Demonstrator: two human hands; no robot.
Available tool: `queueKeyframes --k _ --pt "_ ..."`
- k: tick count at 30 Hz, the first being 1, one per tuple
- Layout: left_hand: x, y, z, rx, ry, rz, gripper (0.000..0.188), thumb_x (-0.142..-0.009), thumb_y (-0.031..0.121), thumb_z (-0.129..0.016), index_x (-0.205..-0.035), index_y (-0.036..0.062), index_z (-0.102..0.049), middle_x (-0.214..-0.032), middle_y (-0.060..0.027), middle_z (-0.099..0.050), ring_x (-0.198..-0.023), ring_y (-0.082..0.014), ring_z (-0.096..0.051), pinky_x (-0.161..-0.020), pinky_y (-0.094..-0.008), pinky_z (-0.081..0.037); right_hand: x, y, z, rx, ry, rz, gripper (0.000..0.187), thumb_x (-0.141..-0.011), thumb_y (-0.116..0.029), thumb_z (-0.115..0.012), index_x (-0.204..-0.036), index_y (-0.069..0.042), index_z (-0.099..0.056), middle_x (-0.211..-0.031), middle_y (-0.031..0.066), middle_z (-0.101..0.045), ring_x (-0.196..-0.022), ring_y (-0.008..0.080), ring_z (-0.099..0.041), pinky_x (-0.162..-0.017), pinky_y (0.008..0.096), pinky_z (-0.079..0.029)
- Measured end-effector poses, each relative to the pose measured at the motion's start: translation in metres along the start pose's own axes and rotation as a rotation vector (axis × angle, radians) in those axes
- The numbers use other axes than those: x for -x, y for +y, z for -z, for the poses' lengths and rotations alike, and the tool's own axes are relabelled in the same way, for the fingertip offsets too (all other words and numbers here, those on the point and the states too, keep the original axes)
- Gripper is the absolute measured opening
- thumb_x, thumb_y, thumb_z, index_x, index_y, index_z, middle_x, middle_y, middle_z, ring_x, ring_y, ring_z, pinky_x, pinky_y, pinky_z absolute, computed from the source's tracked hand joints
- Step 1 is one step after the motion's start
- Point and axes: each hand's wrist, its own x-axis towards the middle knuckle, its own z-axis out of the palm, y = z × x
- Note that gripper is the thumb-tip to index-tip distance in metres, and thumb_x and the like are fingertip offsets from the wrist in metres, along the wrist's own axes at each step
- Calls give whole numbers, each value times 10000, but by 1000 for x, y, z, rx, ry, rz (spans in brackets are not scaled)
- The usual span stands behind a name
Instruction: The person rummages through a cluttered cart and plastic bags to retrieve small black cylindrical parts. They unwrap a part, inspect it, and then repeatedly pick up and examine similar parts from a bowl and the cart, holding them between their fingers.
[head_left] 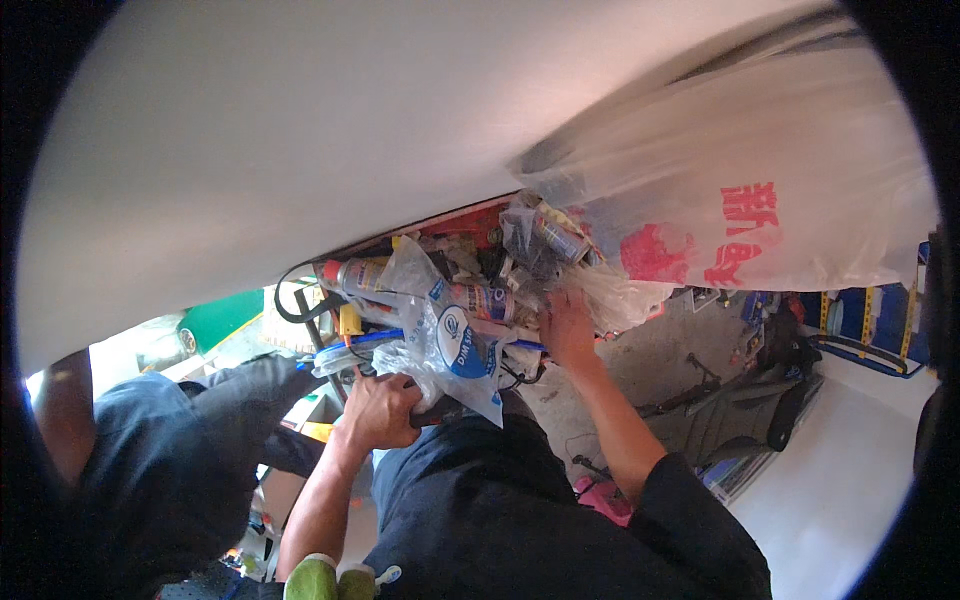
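Note:
A cluttered red box [487, 222] spans the middle, heaped with cans, bottles and crumpled plastic. My left hand [383, 410] is closed at its near left side, against a clear plastic bag [425, 300] with a blue round print; what its fingers hold is hidden. My right hand [568, 330] reaches into the right part of the heap, beside crumpled clear plastic [615, 295]. Its fingertips are partly hidden among the things. A spray can with a red cap [355, 275] lies on the left, and another can [562, 238] lies under plastic at the far right.
A large white surface [300, 120] rises beyond the box. Clear plastic sheeting with red print [800, 170] hangs at the right. Another person in dark clothes [170, 460] is close on my left. A dark grey panel [720, 410] lies at the lower right, near a blue rack [880, 320].

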Motion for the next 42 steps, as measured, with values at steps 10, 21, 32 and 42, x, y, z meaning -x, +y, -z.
queueKeyframes --k 10,21,32,42 --pt "-1 4 0 -14 -30 12 304 -683 308 -785 -868 71 -740 -949 -131 -718 -901 -357 -746 -765 -493 -588 -123 -82 -29 158 -264 -123 916 -764 -401 -911 -1550 -151 -513 -1402 303 -577 -1232 499 -615 -1046 568 -541" --pt "5 -1 -13 -1 41 25 334 -618 316 -826 -828 71 -741 -938 -132 -698 -881 -384 -724 -818 -544 -560 -127 5 3 -580 -93 32 457 -738 -155 -803 -1189 -138 -739 -1131 138 -740 -1059 296 -694 -979 404 -541" --pt "3 -2 -9 -16 8 17 349 -644 327 -794 -908 98 -780 -999 -103 -741 -949 -344 -751 -850 -539 -544 -47 50 107 -1228 237 -233 406 -772 135 -738 -1159 12 -723 -1025 66 -731 -900 188 -674 -853 332 -538" --pt "3 -9 -21 93 26 12 330 -679 347 -811 -899 105 -769 -1017 -102 -735 -952 -361 -752 -872 -701 -500 -5 31 34 -1509 83 -431 450 -756 156 -677 -1179 3 -673 -1074 98 -710 -965 261 -726 -886 405 -617"
